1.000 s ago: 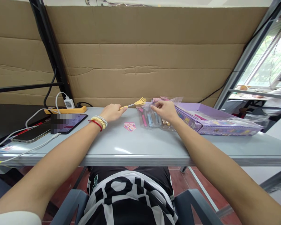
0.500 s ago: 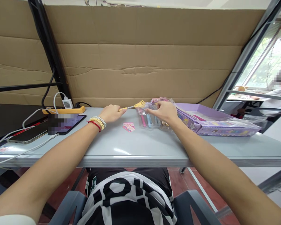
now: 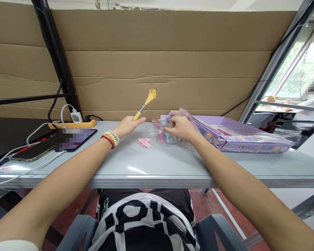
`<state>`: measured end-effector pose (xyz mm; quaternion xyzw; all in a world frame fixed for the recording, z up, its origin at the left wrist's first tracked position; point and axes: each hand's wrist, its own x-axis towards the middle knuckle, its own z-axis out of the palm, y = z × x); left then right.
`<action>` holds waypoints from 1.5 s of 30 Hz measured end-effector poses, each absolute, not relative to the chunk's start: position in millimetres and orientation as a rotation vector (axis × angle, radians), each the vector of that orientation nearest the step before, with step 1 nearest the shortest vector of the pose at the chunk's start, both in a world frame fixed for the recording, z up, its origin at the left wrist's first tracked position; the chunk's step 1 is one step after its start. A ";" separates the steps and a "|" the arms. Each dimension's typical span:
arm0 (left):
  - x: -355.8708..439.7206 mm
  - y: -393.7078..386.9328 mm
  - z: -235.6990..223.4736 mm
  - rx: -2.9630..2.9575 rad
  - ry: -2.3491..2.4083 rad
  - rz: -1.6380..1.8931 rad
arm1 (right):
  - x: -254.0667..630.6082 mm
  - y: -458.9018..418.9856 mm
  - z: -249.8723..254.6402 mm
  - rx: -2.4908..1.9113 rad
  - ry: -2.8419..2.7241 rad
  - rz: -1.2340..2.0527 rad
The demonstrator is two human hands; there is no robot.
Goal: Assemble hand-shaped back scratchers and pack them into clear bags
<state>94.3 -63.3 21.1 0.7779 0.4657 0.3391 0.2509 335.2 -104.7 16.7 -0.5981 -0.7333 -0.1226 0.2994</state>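
My left hand (image 3: 128, 127) grips the yellow handle of a back scratcher (image 3: 144, 104). Its metal shaft slants up to the right and ends in a yellow claw-shaped head, raised in front of the cardboard. My right hand (image 3: 182, 127) is closed, fingers curled under, over clear plastic packs of pens (image 3: 164, 131); whether it grips one is hidden. Pink and blue pens show to the left of its thumb. Between both hands, a small pink card (image 3: 144, 142) lies flat on the table.
A purple box (image 3: 251, 144) with clear film over it stands right of my right hand. At left are a phone (image 3: 34, 150), a tablet (image 3: 90, 134), a yellow power strip (image 3: 90, 123) and white cables. Cardboard (image 3: 167, 62) walls the back. Another person (image 3: 310, 109) sits far right.
The back scratcher has swung from nearly level beside the packs to steeply upright, its head rising. My right hand's fingers have curled in from a more open shape above the packs.
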 end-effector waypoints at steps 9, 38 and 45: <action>117.9 -72.7 8.9 2.237 1.107 1.054 | 310.4 -108.7 11.8 -1.550 -2.100 -0.300; 118.6 -77.3 7.4 2.020 0.829 1.022 | 312.0 -104.2 7.8 -1.163 -2.086 -0.115; 118.3 -75.2 6.4 2.038 0.818 1.036 | 314.5 -102.5 6.2 -1.091 -2.121 -0.174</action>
